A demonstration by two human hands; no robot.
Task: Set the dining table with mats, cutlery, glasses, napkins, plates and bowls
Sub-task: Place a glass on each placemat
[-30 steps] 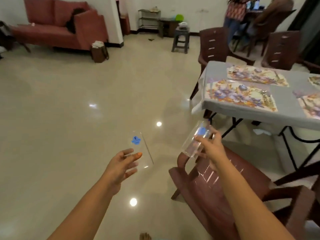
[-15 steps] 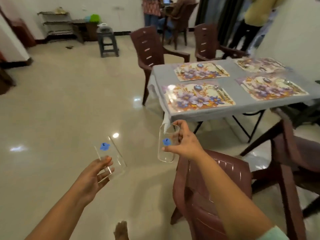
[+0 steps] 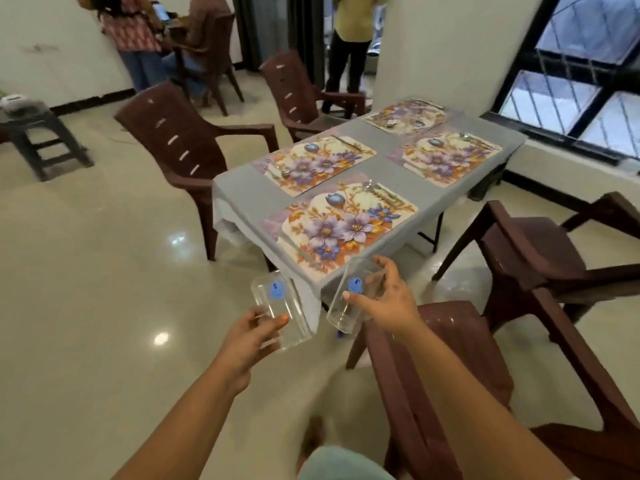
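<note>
Clearly each hand carries a clear glass at lower centre: left hand (image 3: pixel 247 336) fingers wrap one glass (image 3: pixel 280 308), right hand (image 3: pixel 384 301) pinches the other glass (image 3: pixel 353 296) loosely, short of the worktop (image 3: pixel 249 192). Smooth walls could slip; the brown chair (image 3: pixel 450 341) might knock one.

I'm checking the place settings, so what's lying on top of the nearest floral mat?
On the nearest floral mat, cutlery lies near its far edge. Its near corner is covered by the glass in the right hand.
</note>
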